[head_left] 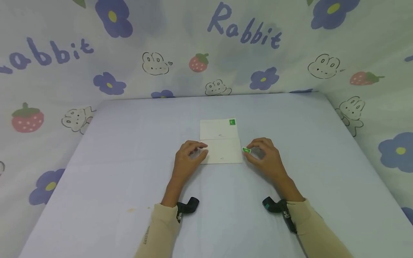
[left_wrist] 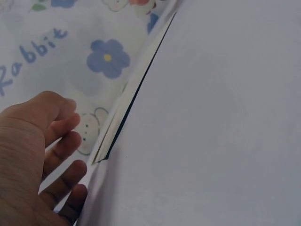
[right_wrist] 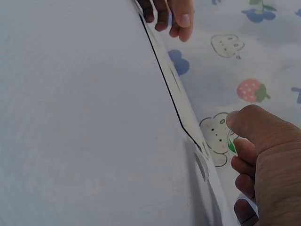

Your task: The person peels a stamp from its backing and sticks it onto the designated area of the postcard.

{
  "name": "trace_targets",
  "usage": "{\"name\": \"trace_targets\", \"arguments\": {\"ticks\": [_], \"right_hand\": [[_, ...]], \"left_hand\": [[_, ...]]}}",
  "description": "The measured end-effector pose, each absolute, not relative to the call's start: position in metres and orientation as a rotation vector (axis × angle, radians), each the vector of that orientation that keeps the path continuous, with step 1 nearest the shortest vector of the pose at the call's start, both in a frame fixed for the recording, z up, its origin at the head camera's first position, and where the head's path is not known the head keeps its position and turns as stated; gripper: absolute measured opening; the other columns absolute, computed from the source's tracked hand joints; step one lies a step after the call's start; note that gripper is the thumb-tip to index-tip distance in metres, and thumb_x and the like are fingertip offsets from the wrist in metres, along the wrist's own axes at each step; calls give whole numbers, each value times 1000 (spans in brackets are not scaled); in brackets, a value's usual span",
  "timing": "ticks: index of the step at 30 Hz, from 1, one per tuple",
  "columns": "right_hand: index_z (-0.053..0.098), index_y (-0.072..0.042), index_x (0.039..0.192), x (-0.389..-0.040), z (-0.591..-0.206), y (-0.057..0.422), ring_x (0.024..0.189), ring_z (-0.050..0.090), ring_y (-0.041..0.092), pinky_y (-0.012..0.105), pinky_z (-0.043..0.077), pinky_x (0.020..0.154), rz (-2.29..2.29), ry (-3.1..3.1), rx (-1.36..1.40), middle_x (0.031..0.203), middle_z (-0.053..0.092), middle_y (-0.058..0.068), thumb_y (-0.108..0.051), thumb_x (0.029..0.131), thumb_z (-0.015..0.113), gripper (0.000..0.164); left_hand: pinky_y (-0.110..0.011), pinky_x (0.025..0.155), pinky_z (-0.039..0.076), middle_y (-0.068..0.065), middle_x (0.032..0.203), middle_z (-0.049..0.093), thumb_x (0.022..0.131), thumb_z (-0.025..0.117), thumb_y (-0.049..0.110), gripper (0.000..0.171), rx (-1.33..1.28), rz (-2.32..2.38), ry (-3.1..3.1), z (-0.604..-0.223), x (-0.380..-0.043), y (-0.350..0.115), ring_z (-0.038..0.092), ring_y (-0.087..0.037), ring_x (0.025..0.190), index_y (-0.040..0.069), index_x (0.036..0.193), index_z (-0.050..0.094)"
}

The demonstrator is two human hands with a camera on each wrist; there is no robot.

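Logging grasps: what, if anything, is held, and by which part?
The right hand pinches a green stamp by an edge, which one is unclear; the left hand holds nothing.

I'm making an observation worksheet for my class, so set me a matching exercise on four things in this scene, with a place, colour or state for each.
1. left hand
2. right hand
3. green square
4. printed strawberries

A. near the far right corner of the pale paper
B. pinching a small green piece
C. pinkish red, on the patterned backdrop
D. by the paper's left edge, holding nothing

Pairs: 1-D, 2-B, 3-A, 4-C
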State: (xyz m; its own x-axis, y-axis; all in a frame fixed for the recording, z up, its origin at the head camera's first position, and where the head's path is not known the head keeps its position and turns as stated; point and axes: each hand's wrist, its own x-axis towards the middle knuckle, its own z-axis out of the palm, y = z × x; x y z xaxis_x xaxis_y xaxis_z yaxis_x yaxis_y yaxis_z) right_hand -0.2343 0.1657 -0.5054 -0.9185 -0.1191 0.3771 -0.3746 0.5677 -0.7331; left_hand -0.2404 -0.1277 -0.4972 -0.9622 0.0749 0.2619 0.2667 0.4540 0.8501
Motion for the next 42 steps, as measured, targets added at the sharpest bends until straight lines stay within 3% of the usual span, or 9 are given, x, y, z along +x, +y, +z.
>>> {"name": "trace_targets", "arguments": {"ticks": [30,42], "right_hand": [[72,-11,97,-219,-498,159,115,50,21,45,43,96,1319,-2457,475,110,63,1,-7,78,85,24],[72,-9,98,-215,-497,157,114,51,23,40,41,97,1345,-2413,539,110,63,2,-2,76,86,27]], "left_hand": [[-38,80,46,6,106,64,89,78,20,16,-351,-1496,-2500,-495,-226,-121,55,-19,96,19,105,77],[-36,81,46,11,105,63,89,78,21,16,-375,-1511,-2524,-494,-217,-115,53,-13,98,20,105,77]]}}
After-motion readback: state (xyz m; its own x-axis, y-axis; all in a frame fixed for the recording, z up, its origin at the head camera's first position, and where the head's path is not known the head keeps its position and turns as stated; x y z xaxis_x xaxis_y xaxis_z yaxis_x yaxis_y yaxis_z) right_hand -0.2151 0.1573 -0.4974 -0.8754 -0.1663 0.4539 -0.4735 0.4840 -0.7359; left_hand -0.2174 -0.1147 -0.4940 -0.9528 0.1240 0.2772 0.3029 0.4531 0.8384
